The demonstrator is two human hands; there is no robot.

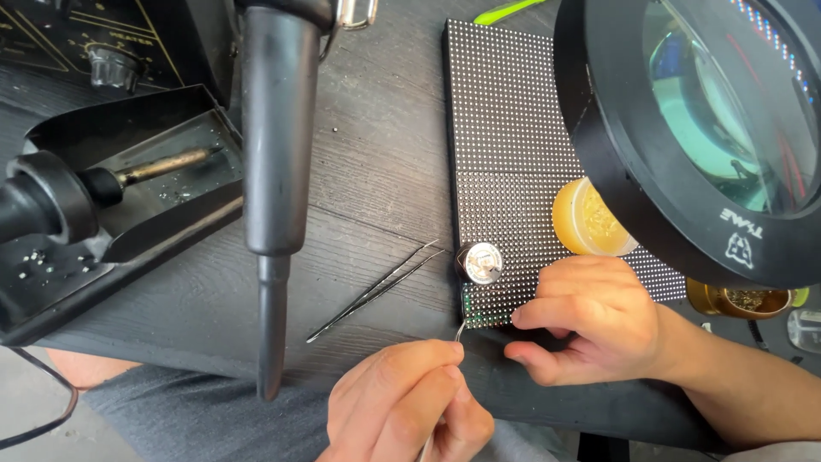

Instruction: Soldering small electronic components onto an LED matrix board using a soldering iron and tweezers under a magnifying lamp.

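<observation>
A black LED dot-matrix panel (513, 128) lies on the dark wooden table (376, 171). My left hand (406, 411) is at the bottom centre and grips a thin metal tool (460, 329). The tool's tip touches the panel's near left corner, where a strip of green board shows. My right hand (590, 321) rests on the panel's near edge, fingers curled, with index finger and thumb pinching that edge. A small round shiny metal piece (479, 263) sits on the panel just above the tool tip.
Fine tweezers (376, 291) lie left of the panel. A hot-air handle (274, 171) hangs over the table's middle. A soldering iron (111, 180) rests in its black stand at left. A yellow flux jar (586, 218) sits under the big magnifier (710, 128). A brass tin (740, 299) stands at right.
</observation>
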